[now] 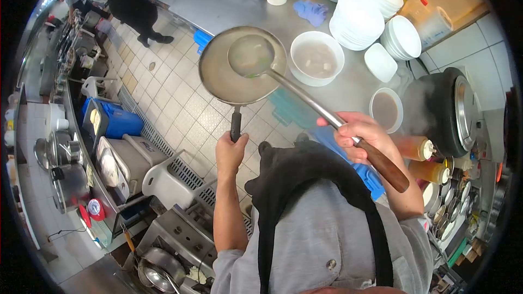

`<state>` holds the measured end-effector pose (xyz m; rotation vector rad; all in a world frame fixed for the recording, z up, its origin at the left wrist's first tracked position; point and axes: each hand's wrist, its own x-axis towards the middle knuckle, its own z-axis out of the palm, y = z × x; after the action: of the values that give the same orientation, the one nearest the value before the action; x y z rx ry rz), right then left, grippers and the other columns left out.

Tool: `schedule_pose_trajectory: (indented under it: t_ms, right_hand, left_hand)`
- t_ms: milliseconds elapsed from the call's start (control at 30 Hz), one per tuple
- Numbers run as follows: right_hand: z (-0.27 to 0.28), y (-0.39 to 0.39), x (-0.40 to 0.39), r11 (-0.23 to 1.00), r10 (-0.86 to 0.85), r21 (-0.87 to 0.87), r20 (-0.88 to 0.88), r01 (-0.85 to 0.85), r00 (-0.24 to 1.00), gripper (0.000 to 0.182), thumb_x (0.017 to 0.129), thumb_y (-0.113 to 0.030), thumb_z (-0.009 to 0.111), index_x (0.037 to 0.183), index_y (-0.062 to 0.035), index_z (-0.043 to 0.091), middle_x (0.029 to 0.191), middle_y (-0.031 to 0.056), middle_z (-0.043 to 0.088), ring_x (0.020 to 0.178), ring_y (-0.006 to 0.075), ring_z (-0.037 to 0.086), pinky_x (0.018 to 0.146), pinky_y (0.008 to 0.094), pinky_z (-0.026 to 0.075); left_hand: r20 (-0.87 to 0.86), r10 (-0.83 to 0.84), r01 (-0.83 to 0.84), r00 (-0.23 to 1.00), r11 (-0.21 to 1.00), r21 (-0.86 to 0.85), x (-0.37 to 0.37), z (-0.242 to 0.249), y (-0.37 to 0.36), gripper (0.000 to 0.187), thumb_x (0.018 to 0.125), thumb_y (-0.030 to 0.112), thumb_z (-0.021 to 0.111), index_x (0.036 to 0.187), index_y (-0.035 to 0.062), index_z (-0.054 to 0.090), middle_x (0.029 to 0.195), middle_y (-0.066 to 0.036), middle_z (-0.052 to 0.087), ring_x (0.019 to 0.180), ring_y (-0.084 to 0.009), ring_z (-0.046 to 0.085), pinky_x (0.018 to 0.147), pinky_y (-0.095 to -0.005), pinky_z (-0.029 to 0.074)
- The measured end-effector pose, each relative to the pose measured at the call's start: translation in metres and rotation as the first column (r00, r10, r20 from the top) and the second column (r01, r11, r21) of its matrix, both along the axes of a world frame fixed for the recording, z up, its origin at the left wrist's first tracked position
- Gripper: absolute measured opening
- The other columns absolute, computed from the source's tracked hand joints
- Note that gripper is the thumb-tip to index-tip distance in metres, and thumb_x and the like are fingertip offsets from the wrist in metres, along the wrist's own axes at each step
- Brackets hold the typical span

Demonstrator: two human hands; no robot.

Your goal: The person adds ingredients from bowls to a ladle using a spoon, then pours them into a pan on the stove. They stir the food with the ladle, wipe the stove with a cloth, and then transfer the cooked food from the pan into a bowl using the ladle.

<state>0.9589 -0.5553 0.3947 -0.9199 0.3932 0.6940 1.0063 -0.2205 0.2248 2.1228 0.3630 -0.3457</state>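
Observation:
My left hand (230, 155) is wrapped round the black handle of a frying pan (213, 71), which holds a pale, cloudy liquid. Over the pan sits the bowl of a large ladle (321, 110), filled with similar liquid and a few green bits. My right hand (362, 135) grips the ladle's metal shaft just above its brown wooden grip. Close to the pan's right side, a white bowl (339, 60) of milky soup with pale chunks stands on the steel counter (354, 95). Whether the ladle touches the pan cannot be made out.
Stacked white bowls (357, 22) and a smaller bowl of greyish liquid (384, 110) stand on the counter. A black, steel-lidded pot (444, 111) and sauce bottles (417, 148) are at right. Blue bins (117, 120) line the left. Another person (133, 8) stands at the far left.

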Motion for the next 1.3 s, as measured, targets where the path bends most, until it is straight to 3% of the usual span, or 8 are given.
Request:
schedule_pose_trajectory:
  t_ms: [267,467,567,667,833,933,1133,1300]
  right_hand:
    - [-0.009,-0.033,-0.038,0.976,-0.214,0.058,0.044,0.212,0.976,0.045,0.094,-0.008,0.055,0.136,0.0077,0.053,0.071,0.0019,0.05,0.042,0.0066,0.043,0.038,0.0204,0.032]
    - [-0.027,-0.041,-0.057,0.9,-0.325,-0.266,0.119,0.345,0.938,0.047,0.091,-0.011,0.057,0.135,0.0079,0.054,0.069,0.0014,0.051,0.043,0.0091,0.046,0.04,0.0245,0.037]
    - [-0.055,-0.048,-0.059,0.853,-0.226,-0.425,0.224,0.304,0.948,0.046,0.09,-0.01,0.058,0.132,0.0077,0.055,0.069,0.0017,0.053,0.046,0.0108,0.048,0.045,0.0272,0.041]
    - [-0.065,-0.044,-0.063,0.739,-0.074,-0.651,0.173,0.17,0.982,0.045,0.091,-0.008,0.059,0.133,0.0075,0.055,0.076,0.0021,0.058,0.05,0.0107,0.051,0.048,0.0273,0.044]
    - [-0.103,-0.06,-0.083,0.393,0.05,-0.843,0.419,0.368,0.907,0.057,0.092,-0.003,0.062,0.147,0.0048,0.047,0.088,0.0011,0.061,0.058,0.0082,0.053,0.051,0.0255,0.043]
    - [-0.06,-0.033,-0.075,0.544,-0.079,-0.768,0.355,0.339,0.932,0.058,0.093,-0.003,0.062,0.149,0.0039,0.046,0.09,0.0008,0.062,0.06,0.0062,0.052,0.052,0.0243,0.042]
    - [-0.051,-0.002,-0.051,0.699,0.033,-0.674,0.362,0.237,0.932,0.055,0.093,-0.001,0.062,0.147,0.0036,0.049,0.097,-0.0013,0.065,0.061,0.0021,0.048,0.053,0.0219,0.039]
    - [-0.059,0.023,-0.019,0.684,0.199,-0.723,0.315,0.099,0.928,0.054,0.094,-0.002,0.06,0.147,0.003,0.049,0.135,0.0102,0.061,0.121,0.0137,0.055,0.101,0.0281,0.044]
  left_hand:
    - [0.004,-0.039,0.039,0.999,0.997,0.066,-0.005,-0.011,0.024,0.035,0.083,0.029,0.075,0.081,-0.0038,0.062,0.064,-0.012,0.059,0.06,-0.0212,0.054,0.06,-0.0402,0.045]
    - [0.024,-0.08,0.078,0.996,0.992,0.098,-0.012,0.013,0.027,0.03,0.086,0.024,0.073,0.086,-0.0051,0.065,0.066,-0.004,0.057,0.062,-0.0141,0.052,0.058,-0.0351,0.043]
    - [0.027,-0.038,0.035,0.999,0.995,0.091,-0.013,0.014,0.031,0.036,0.086,0.03,0.074,0.085,-0.0043,0.065,0.066,-0.015,0.062,0.062,-0.0241,0.058,0.062,-0.0409,0.046]
    - [0.076,-0.057,0.044,0.995,0.985,0.169,-0.013,0.023,0.036,0.036,0.086,0.03,0.074,0.084,-0.004,0.064,0.066,-0.014,0.06,0.062,-0.0223,0.056,0.061,-0.0398,0.045]
    - [0.069,-0.035,0.026,0.997,0.992,0.122,-0.01,0.025,0.043,0.035,0.085,0.029,0.075,0.082,-0.0035,0.063,0.064,-0.013,0.058,0.06,-0.0223,0.054,0.06,-0.0397,0.045]
    - [0.144,-0.04,0.02,0.989,0.99,0.137,-0.008,0.028,0.046,0.034,0.084,0.028,0.076,0.083,-0.0034,0.063,0.062,-0.013,0.056,0.058,-0.0231,0.053,0.059,-0.0398,0.044]
    - [0.125,-0.075,0.049,0.989,0.978,0.204,-0.005,0.034,0.054,0.033,0.084,0.027,0.076,0.084,-0.0032,0.063,0.062,-0.013,0.055,0.057,-0.0221,0.051,0.057,-0.0391,0.044]
    - [0.098,-0.064,0.047,0.993,0.984,0.17,-0.006,0.047,0.054,0.033,0.085,0.026,0.076,0.082,-0.0026,0.061,0.06,-0.011,0.053,0.056,-0.0211,0.049,0.056,-0.0391,0.042]
